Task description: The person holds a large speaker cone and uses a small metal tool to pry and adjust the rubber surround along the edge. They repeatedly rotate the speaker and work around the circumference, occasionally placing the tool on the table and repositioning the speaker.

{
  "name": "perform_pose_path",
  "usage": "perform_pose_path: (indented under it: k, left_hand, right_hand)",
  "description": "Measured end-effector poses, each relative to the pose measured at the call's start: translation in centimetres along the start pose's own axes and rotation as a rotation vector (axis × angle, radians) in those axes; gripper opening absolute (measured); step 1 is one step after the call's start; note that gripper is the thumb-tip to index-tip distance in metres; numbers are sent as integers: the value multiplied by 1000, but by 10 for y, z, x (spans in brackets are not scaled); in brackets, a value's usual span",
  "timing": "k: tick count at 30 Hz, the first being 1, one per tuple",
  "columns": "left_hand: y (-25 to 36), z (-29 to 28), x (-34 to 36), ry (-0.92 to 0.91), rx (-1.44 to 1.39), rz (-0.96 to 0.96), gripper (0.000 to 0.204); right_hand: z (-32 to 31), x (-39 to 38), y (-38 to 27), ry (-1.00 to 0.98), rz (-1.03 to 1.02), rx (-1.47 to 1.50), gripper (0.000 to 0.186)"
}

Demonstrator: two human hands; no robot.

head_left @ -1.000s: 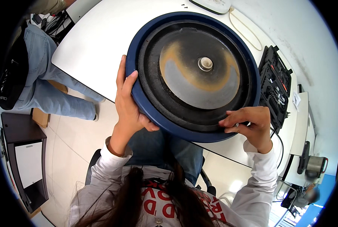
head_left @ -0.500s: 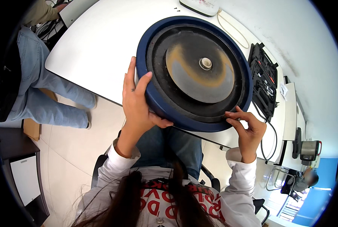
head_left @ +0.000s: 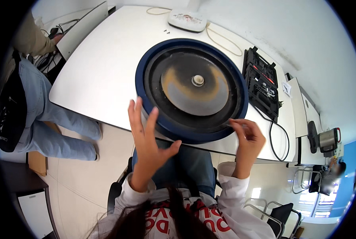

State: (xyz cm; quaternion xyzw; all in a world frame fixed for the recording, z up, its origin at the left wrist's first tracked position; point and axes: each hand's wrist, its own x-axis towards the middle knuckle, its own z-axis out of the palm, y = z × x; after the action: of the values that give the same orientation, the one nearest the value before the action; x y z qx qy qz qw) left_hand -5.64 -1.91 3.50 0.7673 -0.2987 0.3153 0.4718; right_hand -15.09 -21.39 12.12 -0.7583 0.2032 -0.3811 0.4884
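Observation:
A large round appliance part (head_left: 192, 137) lies on the white desk (head_left: 90, 71), its dark-blue rim surrounding a black trough, a stained grey metal disc (head_left: 194, 101) and a central knob (head_left: 198, 79). My left hand (head_left: 148, 147) has its fingers spread at the part's lower-left edge, gripping nothing. My right hand (head_left: 247, 141) is at the lower-right rim, thumb and finger pinched on a small, thin piece (head_left: 229, 125), too small to make out clearly.
An open black tool case (head_left: 261, 83), a cable (head_left: 279, 135), a white stand (head_left: 186, 22) and small screws (head_left: 166, 32) lie on the desk. A person in jeans (head_left: 62, 143) stands at left; another person (head_left: 333, 175) sits far right. An empty chair (head_left: 279, 217) is lower right.
My left hand has let go of the round part and opened. The part now sits flatter on the desk. My right hand still pinches at the lower-right rim.

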Motion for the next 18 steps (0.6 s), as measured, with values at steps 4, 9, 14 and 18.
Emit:
perform_pose_path:
  k: [4, 9, 14, 18]
  left_hand:
    - [46, 5, 2, -121, -102, 45, 45]
    - [88, 27, 26, -233, -52, 86, 38]
    - [79, 57, 12, -60, 330, 285, 26]
    - [73, 59, 7, -53, 377, 365, 28]
  right_hand:
    - [-34, 14, 13, 92, -88, 375, 10]
    - [-50, 22, 68, 205, 42, 337, 20]
    - [-61, 14, 118, 257, 170, 496, 25]
    - [-65, 14, 114, 139, 212, 462, 25]
